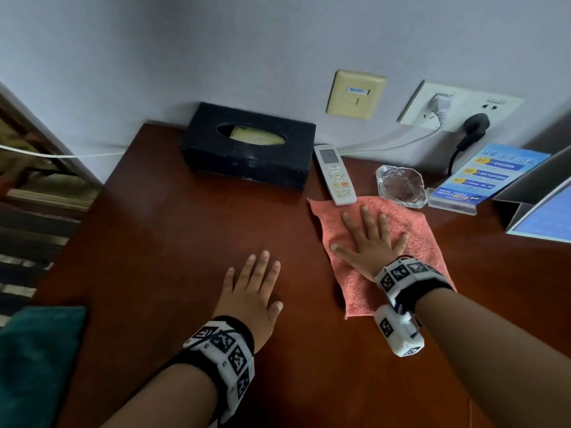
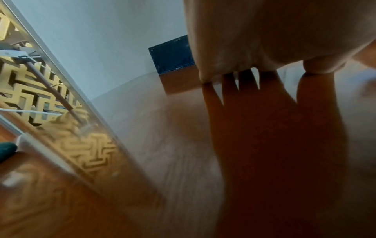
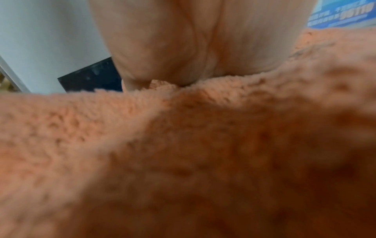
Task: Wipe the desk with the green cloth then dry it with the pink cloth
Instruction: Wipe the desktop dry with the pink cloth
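- A green cloth (image 1: 37, 350) is seen at the table's (image 1: 173, 230) near-left edge.
- The left hand (image 1: 250, 291) is laid flat on bare wood, fingers straight, nothing held.
- A black tissue box (image 1: 247, 146) is set against the wall.
- A white remote (image 1: 335, 174) touches the pink cloth (image 1: 364, 291).
- The pink cloth is pressed down by the right hand (image 1: 370, 242), fingers spread flat.
- A glass ashtray (image 1: 401, 186) is placed just beyond the cloth.

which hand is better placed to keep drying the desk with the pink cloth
Right. The right hand already lies flat with fingers spread on the pink cloth, pressing it to the desk. The left hand rests on bare wood, apart from the cloth.
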